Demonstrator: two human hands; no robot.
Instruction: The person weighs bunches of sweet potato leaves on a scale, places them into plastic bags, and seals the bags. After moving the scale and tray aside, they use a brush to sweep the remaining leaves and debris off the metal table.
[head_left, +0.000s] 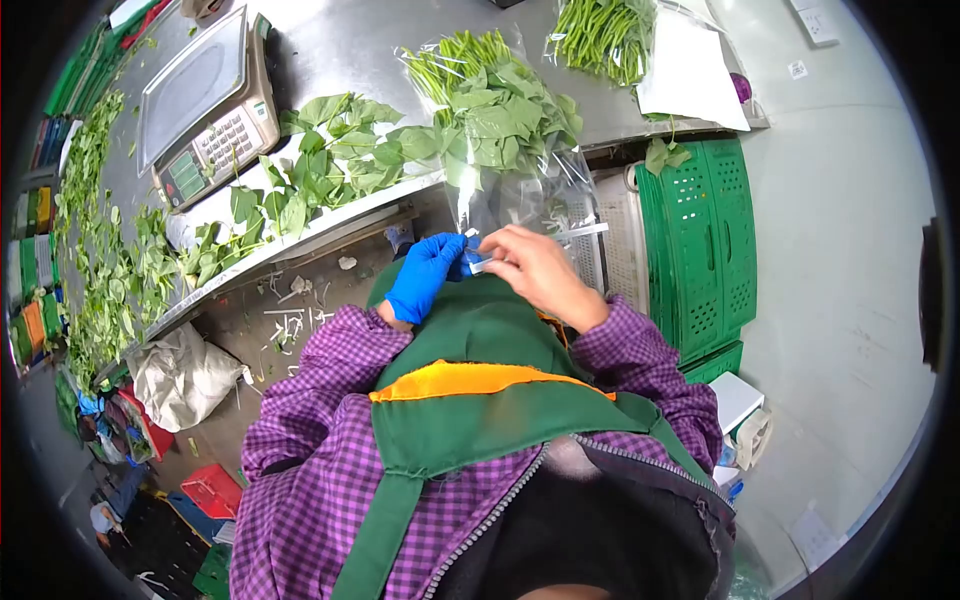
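Observation:
My left hand [428, 276], in a blue glove, is closed in front of my apron, its fingertips meeting those of my right hand. Bare and bent at the fingers, my right hand [540, 272] pinches a small white strip [480, 266] between the two hands. What exactly the strip is I cannot tell. Just beyond them, a clear plastic bag [520, 205] hangs over the table edge. Inside it lies a bunch of leafy greens [497, 110], stems pointing away from me and leaves toward me. Another white strip [582, 231] crosses the bag by my right hand.
On the metal table [330, 45] stands a weighing scale [212, 110], with loose leafy stems [335, 155] along the front edge. A second bagged bunch [605, 38] lies beside a white sheet [690, 70]. Green crates [700, 240] stand at right; a white sack [185, 375] sits below the table.

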